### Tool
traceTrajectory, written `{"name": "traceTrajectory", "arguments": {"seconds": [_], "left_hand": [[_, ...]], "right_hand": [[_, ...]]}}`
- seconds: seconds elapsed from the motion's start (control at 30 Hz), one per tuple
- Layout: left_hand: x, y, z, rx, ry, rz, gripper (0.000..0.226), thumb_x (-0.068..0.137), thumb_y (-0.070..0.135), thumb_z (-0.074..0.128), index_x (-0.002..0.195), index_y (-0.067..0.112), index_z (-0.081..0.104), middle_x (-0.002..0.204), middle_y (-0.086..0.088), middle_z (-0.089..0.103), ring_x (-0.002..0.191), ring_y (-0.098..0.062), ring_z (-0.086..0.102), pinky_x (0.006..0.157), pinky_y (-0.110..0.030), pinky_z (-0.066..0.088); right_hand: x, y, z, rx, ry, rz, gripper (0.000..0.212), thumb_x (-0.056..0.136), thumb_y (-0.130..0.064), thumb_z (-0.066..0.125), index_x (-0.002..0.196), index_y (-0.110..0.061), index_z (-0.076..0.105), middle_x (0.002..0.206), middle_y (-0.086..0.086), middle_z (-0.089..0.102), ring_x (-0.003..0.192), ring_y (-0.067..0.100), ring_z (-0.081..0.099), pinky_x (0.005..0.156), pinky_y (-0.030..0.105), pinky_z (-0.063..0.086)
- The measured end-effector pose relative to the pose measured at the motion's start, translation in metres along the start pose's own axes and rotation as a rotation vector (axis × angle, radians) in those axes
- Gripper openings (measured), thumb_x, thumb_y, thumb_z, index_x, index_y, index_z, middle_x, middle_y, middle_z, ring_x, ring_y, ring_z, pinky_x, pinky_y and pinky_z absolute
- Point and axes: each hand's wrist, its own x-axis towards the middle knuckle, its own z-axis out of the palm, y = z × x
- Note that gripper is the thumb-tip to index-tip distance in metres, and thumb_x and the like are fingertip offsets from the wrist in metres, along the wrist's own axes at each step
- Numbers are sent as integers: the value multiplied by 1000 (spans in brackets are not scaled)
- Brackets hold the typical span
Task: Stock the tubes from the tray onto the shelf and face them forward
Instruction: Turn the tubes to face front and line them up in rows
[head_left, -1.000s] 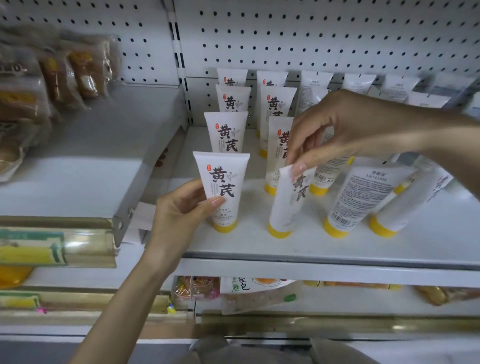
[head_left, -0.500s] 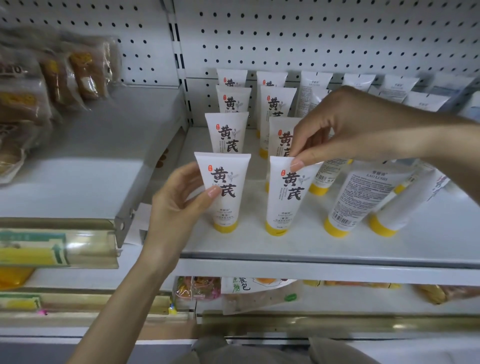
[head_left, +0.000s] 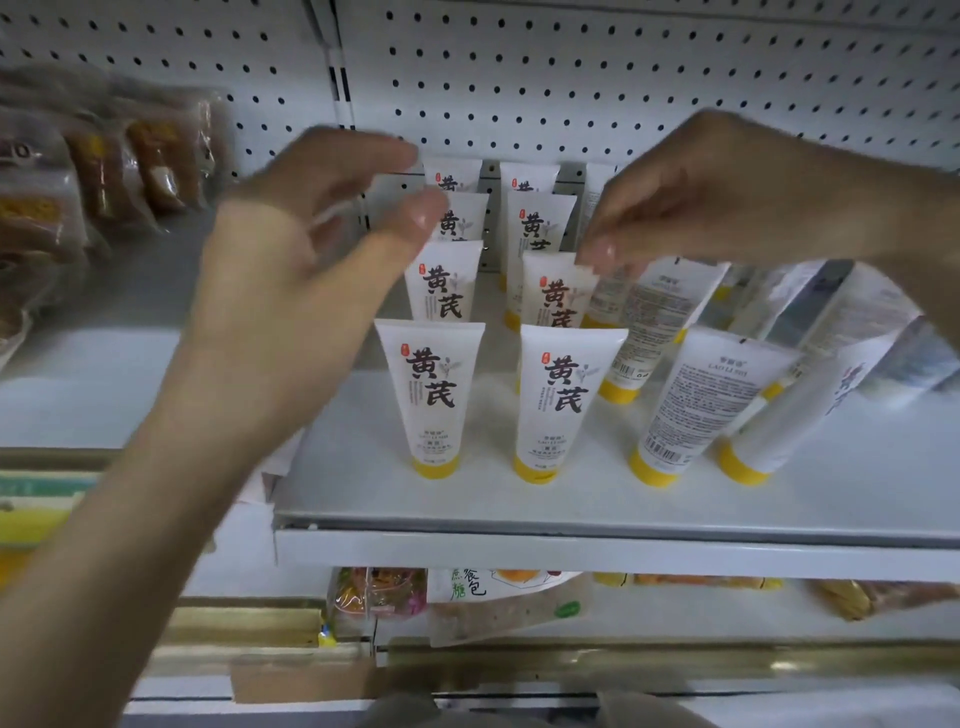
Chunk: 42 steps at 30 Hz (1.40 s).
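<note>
White tubes with yellow caps stand cap-down in rows on the white shelf (head_left: 571, 501). The two front tubes, front left tube (head_left: 431, 395) and front second tube (head_left: 563, 395), face forward with black characters. My right hand (head_left: 717, 192) pinches the top right corner of the second-row tube (head_left: 550, 296) behind the front second one. My left hand (head_left: 291, 291) hovers blurred beside the left column with spread fingers, holding nothing. Further right, a tube showing its back print (head_left: 691, 405) and a leaning tube (head_left: 779, 431) tilt to the right.
Bagged snacks (head_left: 104, 171) lie on the neighbouring shelf at left. White boxes (head_left: 857, 322) lean at the right end of the tube shelf. A pegboard wall backs the shelf. Snack packets (head_left: 467, 597) fill the shelf below.
My left hand let go of the front left tube and rose up beside the rear rows. My right hand released the front second tube, now facing forward, and moved to the tube behind it.
</note>
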Motion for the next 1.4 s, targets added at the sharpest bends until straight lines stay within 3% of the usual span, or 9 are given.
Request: {"name": "traceTrajectory", "arguments": {"seconds": [0.1, 0.17, 0.3, 0.4, 0.53, 0.73, 1.07, 1.33, 1.4], "left_hand": [[35, 11, 9, 120, -157, 92, 26, 90, 44, 57, 108, 27, 65, 100, 18, 66, 87, 9, 59, 68, -7, 46], [54, 16, 20, 205, -302, 100, 35, 96, 41, 47, 121, 19, 61, 115, 7, 65, 92, 2, 58, 67, 0, 40], [76, 17, 40, 435, -599, 116, 42, 99, 49, 28, 137, 38, 43, 142, 16, 44, 117, 4, 40, 82, -4, 28], [82, 21, 54, 590, -700, 146, 49, 98, 52, 24, 144, 36, 33, 151, 11, 31, 134, -4, 29, 93, -16, 24], [89, 26, 65, 628, -752, 104, 50, 100, 44, 30, 146, 25, 33, 154, 1, 29, 139, -15, 27, 94, -17, 23], [99, 12, 73, 645, -828, 65, 56, 99, 47, 31, 151, 26, 22, 159, 2, 16, 144, -15, 16, 104, -21, 15], [117, -22, 89, 850, -859, 83, 71, 85, 73, 21, 149, 42, 15, 160, 7, 8, 147, -15, 9, 115, -39, 11], [120, -37, 97, 842, -873, -2, 91, 66, 79, 12, 149, 42, 13, 160, 11, 7, 147, -15, 4, 118, -44, 0], [122, -39, 98, 837, -865, 0, 91, 66, 79, 12, 149, 42, 14, 159, 11, 7, 147, -14, 4, 118, -43, -1]], "right_hand": [[6, 17, -25, -34, 125, 53, 42, 75, -45, 62, 92, -9, 74, 78, -1, 73, 69, 10, 68, 72, 23, 54], [15, 35, -38, -89, 184, 125, 23, 85, -30, 65, 93, -10, 72, 81, -4, 71, 64, 2, 66, 68, 17, 54], [41, 73, -51, -239, 202, 253, 11, 87, -27, 66, 92, -18, 70, 81, -12, 65, 64, -7, 60, 63, 5, 46], [59, 100, -51, -381, 148, 304, 13, 88, -30, 66, 95, -21, 71, 91, -11, 62, 88, 6, 55, 79, 17, 36], [75, 126, -53, -276, 114, 371, 18, 88, -28, 66, 103, -18, 71, 105, -5, 62, 99, 9, 52, 76, 16, 37], [92, 149, -50, -175, 155, 357, 22, 91, -26, 62, 109, -15, 71, 110, -4, 63, 104, 8, 53, 88, 22, 38], [109, 156, -51, -141, 83, 372, 19, 90, -27, 64, 105, -17, 71, 110, -5, 63, 103, 8, 53, 91, 24, 40], [114, 165, -52, -63, 135, 398, 16, 91, -21, 63, 103, -15, 71, 81, -11, 61, 72, 1, 52, 64, 14, 42], [114, 169, -52, -17, 133, 399, 19, 92, -18, 62, 108, -11, 69, 81, -13, 60, 74, 1, 55, 69, 14, 46]]}}
